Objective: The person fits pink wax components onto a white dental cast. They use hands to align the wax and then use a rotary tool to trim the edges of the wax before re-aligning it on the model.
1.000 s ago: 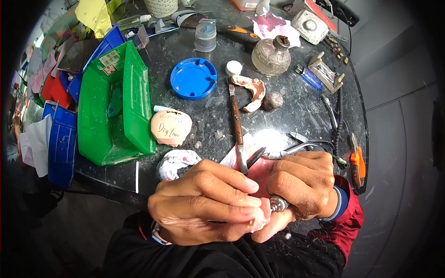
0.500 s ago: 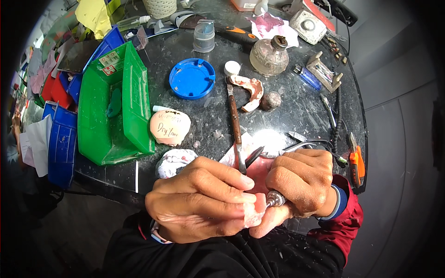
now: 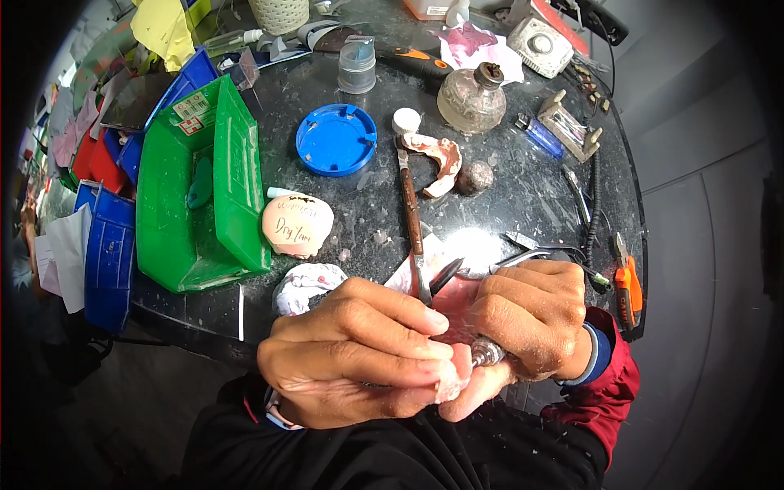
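My left hand [image 3: 347, 359] is closed on a small pink piece [image 3: 453, 380] with a rough, pale, powdery surface, held low in the middle. My right hand [image 3: 531, 327] grips a metal rotary handpiece [image 3: 486, 353], its thin tip meeting the pink piece. Under both hands lies a pink-dusted sheet [image 3: 453, 304]. Just beyond them are a wooden-handled spatula [image 3: 412, 220], a dark pointed tool [image 3: 447, 274] and a white-and-pink plaster piece [image 3: 302, 286]. A pale cast with handwriting [image 3: 296, 230] and a horseshoe-shaped dental cast [image 3: 445, 163] sit farther up the dark worktop.
A green bin [image 3: 241, 188] and blue bins [image 3: 110, 257] crowd the left. Behind are a blue lid [image 3: 335, 139], clear cup [image 3: 356, 69], glass burner [image 3: 470, 102] and white control box [image 3: 539, 49]. On the right lie a lighter [image 3: 539, 135], pliers [image 3: 531, 245] and orange-handled cutters [image 3: 627, 290].
Both hands shifted slightly up and left from their position a second ago, keeping the pink piece against the handpiece tip. The surrounding things appear unmoved apart from a slight shift of the whole view.
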`<state>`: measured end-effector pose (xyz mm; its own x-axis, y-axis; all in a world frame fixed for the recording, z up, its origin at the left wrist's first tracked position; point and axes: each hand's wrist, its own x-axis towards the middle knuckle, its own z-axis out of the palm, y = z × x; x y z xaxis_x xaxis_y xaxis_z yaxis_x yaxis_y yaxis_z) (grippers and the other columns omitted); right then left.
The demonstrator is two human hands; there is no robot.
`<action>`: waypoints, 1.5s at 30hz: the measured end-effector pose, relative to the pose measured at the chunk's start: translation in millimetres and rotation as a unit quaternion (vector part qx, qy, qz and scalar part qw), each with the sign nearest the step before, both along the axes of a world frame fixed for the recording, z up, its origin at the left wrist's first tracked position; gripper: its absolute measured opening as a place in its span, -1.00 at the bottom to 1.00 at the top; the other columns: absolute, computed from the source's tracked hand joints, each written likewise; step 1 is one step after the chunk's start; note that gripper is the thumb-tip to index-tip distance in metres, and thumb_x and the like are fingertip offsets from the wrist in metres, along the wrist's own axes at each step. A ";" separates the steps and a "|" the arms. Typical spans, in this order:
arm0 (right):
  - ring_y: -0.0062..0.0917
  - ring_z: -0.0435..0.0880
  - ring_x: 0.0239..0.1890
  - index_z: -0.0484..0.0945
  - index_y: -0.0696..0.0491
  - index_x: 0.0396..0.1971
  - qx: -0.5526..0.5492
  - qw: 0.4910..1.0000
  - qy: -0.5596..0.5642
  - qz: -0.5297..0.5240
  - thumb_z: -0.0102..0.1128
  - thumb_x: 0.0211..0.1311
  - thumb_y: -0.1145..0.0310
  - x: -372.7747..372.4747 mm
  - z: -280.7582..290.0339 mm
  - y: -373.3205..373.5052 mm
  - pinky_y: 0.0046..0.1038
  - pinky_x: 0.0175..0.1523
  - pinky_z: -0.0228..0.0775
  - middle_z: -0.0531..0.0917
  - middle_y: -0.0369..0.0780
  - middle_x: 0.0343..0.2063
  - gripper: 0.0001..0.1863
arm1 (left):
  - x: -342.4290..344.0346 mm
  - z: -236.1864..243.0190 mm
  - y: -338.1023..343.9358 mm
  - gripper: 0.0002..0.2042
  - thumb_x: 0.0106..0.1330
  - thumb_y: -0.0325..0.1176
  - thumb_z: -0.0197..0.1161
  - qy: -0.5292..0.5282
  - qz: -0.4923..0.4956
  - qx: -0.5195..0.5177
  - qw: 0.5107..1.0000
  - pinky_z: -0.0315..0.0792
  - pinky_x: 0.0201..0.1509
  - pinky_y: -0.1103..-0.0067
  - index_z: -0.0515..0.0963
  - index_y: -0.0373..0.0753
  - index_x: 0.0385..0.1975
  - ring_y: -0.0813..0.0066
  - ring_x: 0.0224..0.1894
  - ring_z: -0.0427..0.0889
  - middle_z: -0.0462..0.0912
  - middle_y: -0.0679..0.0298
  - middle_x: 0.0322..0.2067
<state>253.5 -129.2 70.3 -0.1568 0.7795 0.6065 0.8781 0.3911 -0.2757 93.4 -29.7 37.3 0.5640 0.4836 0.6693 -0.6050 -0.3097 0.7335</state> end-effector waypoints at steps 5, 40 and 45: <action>-0.58 0.39 -0.84 0.35 0.03 -0.77 -0.005 1.000 -0.027 -0.010 0.18 -0.36 -0.40 1.0 3.0 -1.2 -0.60 -0.75 0.12 0.38 -0.34 -0.81 -0.31 | 0.0 0.6 0.0 -0.86 -0.08 -0.53 0.44 0.001 0.022 0.014 1.000 0.53 -0.32 0.55 0.61 -0.30 -0.52 0.29 -0.33 0.64 0.64 0.24 -0.49; -0.66 0.35 -0.81 0.26 -0.02 -0.78 -0.011 0.999 -0.045 -0.022 0.24 -0.31 -0.29 1.4 4.4 -3.0 -0.63 -0.74 0.03 0.32 -0.38 -0.79 -0.39 | -1.0 0.9 2.0 -0.85 -0.11 -0.51 0.46 0.012 0.023 0.031 0.999 0.51 -0.31 0.56 0.62 -0.30 -0.52 0.29 -0.33 0.63 0.64 0.24 -0.49; -0.66 0.35 -0.81 0.25 -0.02 -0.78 0.001 0.999 -0.047 -0.023 0.24 -0.30 -0.29 1.2 1.9 -3.2 -0.63 -0.75 0.05 0.32 -0.38 -0.79 -0.39 | -0.8 0.5 0.2 -0.86 -0.09 -0.50 0.46 0.014 0.028 0.034 0.999 0.52 -0.30 0.55 0.61 -0.30 -0.54 0.29 -0.32 0.63 0.64 0.24 -0.50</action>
